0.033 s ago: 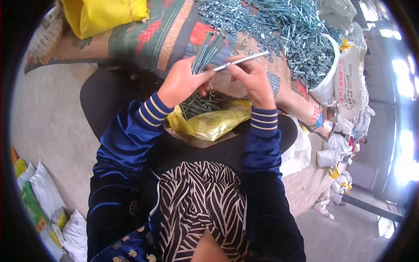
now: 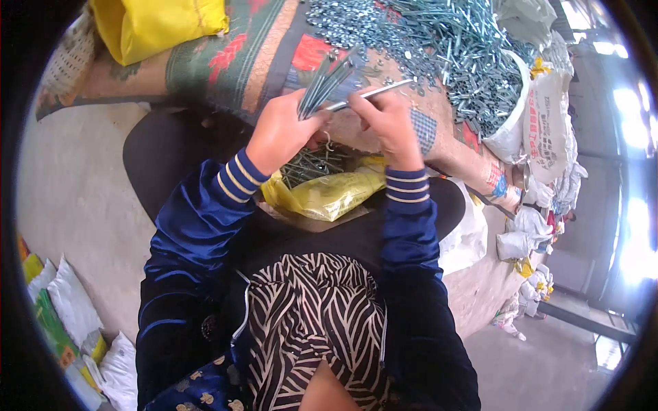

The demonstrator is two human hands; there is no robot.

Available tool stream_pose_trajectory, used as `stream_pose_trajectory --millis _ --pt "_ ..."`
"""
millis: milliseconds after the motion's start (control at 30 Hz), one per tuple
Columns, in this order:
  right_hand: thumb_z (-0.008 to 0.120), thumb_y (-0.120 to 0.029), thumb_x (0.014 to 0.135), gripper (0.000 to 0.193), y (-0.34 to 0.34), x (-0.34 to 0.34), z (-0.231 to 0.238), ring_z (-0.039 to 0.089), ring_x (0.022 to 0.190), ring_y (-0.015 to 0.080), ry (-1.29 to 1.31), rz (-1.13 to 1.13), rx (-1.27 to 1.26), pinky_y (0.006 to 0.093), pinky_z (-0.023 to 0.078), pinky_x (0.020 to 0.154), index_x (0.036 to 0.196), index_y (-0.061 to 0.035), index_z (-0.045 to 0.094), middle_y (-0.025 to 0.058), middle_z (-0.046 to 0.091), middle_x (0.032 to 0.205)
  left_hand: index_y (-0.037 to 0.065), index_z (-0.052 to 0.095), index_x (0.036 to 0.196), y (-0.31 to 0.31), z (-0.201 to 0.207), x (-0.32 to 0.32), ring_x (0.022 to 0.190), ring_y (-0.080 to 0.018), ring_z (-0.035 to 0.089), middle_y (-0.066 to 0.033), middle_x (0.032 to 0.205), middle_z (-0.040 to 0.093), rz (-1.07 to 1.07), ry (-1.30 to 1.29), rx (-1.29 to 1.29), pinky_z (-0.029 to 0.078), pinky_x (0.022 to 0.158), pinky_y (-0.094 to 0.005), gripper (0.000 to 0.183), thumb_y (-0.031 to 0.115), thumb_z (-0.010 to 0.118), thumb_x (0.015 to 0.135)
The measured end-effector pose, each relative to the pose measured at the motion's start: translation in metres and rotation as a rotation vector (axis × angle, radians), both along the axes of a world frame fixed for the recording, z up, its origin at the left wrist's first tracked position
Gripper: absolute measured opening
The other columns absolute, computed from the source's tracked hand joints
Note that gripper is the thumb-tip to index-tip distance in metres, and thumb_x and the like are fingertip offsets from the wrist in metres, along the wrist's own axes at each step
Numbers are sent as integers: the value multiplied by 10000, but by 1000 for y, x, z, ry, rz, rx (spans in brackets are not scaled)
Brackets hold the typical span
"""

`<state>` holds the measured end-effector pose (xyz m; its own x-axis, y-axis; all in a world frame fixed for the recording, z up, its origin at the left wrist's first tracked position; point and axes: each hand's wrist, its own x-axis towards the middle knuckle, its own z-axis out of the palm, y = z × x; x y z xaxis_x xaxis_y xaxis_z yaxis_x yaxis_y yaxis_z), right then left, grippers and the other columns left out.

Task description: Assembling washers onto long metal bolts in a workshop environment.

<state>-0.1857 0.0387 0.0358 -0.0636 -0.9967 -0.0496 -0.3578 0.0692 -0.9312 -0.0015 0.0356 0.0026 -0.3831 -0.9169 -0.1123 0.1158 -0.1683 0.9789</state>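
My left hand is closed round a bundle of long, thin metal bolts, which fan out upward past the fingers. A single bolt slants from beside the left thumb up to the right. My right hand pinches this bolt between thumb and fingers along its length. Whether a small part sits on the bolt under my fingertips cannot be made out. Below both hands, a yellow plastic bag lies open in my lap, with more long bolts inside.
Ahead, a patterned cloth covers the work surface. On it lie small nuts or washers and a heap of metal sleeves and bolts running into a white sack. A yellow bag stands far left. Filled sacks lie lower left.
My right hand has shifted slightly left, its fingers nearer to my left hand along the single bolt. The left hand keeps its hold on the bundle.
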Motion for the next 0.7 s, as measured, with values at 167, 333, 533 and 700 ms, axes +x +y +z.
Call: stream_pose_trajectory --millis 167,333,533,700 --pt "672 -171 846 178 6 8 -3 515 588 52 -265 0 -17 209 394 530 858 7 658 -36 583 686 22 590 852 1 -8 -1 671 -404 567 -220 726 582 127 -359 -493 428 584 -447 134 139 636 805" --pt "750 -237 766 303 5 -10 -12 527 629 57 250 -39 40 227 425 566 908 15 658 25 615 692 0 603 914 -1 -11 -7 475 -167 543 -87 618 576 62 -265 -305 416 459 -303 177 164 636 856" --pt "711 -377 760 479 1 -125 4 631 644 134 836 -284 207 261 496 586 1045 4 656 102 677 772 39 580 1015 -8 -16 6 500 -72 529 -12 678 584 -19 -78 181 354 409 -196 288 302 597 901" --pt "644 -392 751 445 -6 -263 -36 651 815 362 1309 -665 145 440 503 738 911 22 654 230 664 852 41 583 1042 -12 -17 3 529 -51 547 -10 709 617 -263 92 434 353 416 -172 290 300 578 912"
